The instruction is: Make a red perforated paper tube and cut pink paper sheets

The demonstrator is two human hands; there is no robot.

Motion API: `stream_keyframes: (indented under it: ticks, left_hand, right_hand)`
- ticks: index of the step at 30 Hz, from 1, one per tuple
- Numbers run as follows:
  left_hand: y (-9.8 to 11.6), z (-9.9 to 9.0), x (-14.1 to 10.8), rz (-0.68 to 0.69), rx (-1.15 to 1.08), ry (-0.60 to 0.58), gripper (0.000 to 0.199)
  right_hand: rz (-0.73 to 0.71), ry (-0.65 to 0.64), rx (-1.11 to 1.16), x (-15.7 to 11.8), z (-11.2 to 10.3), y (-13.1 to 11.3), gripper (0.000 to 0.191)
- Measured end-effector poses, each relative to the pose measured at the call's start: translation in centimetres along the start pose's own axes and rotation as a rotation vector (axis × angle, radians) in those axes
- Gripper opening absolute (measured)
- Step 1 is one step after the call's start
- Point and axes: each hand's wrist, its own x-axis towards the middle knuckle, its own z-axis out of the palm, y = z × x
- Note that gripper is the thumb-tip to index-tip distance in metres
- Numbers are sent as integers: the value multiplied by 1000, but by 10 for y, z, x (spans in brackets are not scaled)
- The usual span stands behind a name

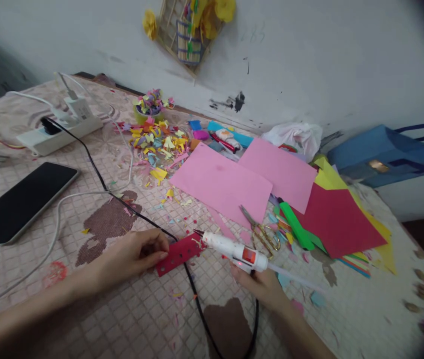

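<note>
My left hand [145, 252] pinches the left end of a red paper strip [177, 258] dotted with small dark spots. In my right hand [262, 286] is a white hot glue gun [230, 248], with a clear glue stick [296, 277] poking out of its back. The gun's dark nozzle points left, over the strip's right end; whether it touches the paper I cannot tell. A black cord [193, 286] runs under the strip and loops below the gun. Just behind the gun lie gold-handled scissors [262, 234].
Pink sheets [221, 182], a dark red sheet [341, 219] and a green marker [296, 224] lie beyond my hands. Paper scraps [159, 142] are heaped near a small filled pot [144, 117]. On the left are a phone [25, 202], a power strip [60, 134] and a white cable [58, 214].
</note>
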Motion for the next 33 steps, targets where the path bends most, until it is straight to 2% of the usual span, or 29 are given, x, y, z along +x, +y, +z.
stream_keyframes:
  ticks: [5,9,13,19,23,28,33]
  left_hand:
    - [22,-9,2,43,205,-17,21]
    - [30,-11,12,47,207,15,19]
    - [28,-7,22,43,187,-1,9]
    - [19,-18,21,59,-102,-160,19]
    - [12,-24,22,-23,-246,-91,20]
    - [11,-17,23,-155,-447,38,22]
    - [14,-12,22,-184,-643,-1,24]
  right_hand:
    - [24,60,0,2,0,-1,17]
    - [14,34,27,6,2,-8,20]
    - [-1,50,5,8,1,-11,21]
    - [45,55,76,2,2,-8,25]
    - [54,47,112,1,4,-7,25]
    - [48,116,95,5,5,-8,22]
    - [55,74,147,0,5,-9,26]
